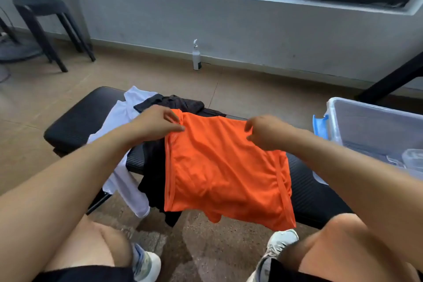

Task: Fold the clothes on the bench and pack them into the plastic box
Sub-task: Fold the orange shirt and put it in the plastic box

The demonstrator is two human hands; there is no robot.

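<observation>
An orange garment (224, 171) lies partly folded across the black padded bench (80, 121), its near edge hanging over the front. My left hand (158, 122) pinches its far left corner. My right hand (265, 131) grips its far right edge. Under and left of the orange garment lies a black garment (174, 102), and a white garment (124, 112) drapes off the bench's left front. The clear plastic box (370, 121) with a blue latch stands at the right end of the bench.
A white spray bottle (196, 56) stands on the floor by the grey wall. A black stool (45, 20) is at the far left. A dark table leg (393, 78) slants at the right. My knees and shoes are below the bench.
</observation>
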